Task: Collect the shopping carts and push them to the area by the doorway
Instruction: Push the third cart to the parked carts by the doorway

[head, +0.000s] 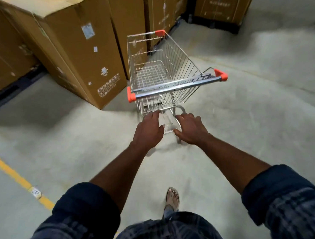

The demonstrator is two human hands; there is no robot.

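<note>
A wire shopping cart (161,69) with orange corner caps stands on the concrete floor in front of me, its basket empty. Its silver handle bar (176,85) runs across the near end. Both my arms reach forward, below the handle bar. My left hand (149,131) and my right hand (190,127) hover side by side in front of the cart's lower frame, fingers spread and relaxed, holding nothing. Neither hand touches the handle bar.
Tall cardboard boxes (78,50) on pallets line the left and the back, close to the cart's left side. More boxes (223,2) stand at the back right. A yellow floor line (12,174) crosses the lower left. My sandalled foot (172,198) steps forward on the floor.
</note>
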